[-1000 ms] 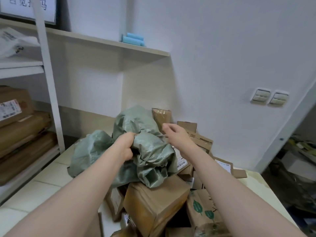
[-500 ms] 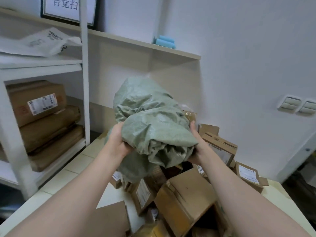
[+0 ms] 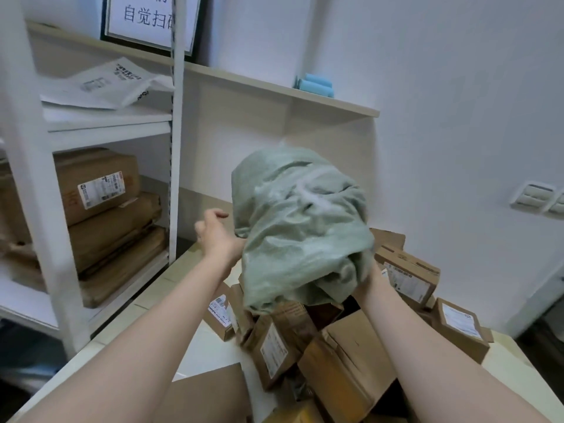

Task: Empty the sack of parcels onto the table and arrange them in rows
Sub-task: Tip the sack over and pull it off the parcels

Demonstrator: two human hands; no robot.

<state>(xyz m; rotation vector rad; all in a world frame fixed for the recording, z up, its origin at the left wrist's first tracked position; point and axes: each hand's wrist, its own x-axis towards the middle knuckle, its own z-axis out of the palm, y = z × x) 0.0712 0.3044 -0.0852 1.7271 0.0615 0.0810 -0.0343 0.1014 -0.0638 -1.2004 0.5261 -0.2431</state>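
A crumpled grey-green woven sack is bunched up in the air above a heap of brown cardboard parcels on the pale table. My right hand grips the sack's lower right side from underneath and is mostly hidden by the cloth. To the sack's left, my left hand hovers with fingers loosely curled and apart; it looks just off the cloth. The parcels lie jumbled at all angles, several with white labels.
A white shelf rack at the left holds large brown boxes and white mailers. A wall shelf carries blue rolls and a framed sign. Wall switches sit at the right. A flat cardboard piece lies near me.
Both hands lifted the sack off the parcel heap and bunched it up. My left hand has now come off its left side; the view has swung left.
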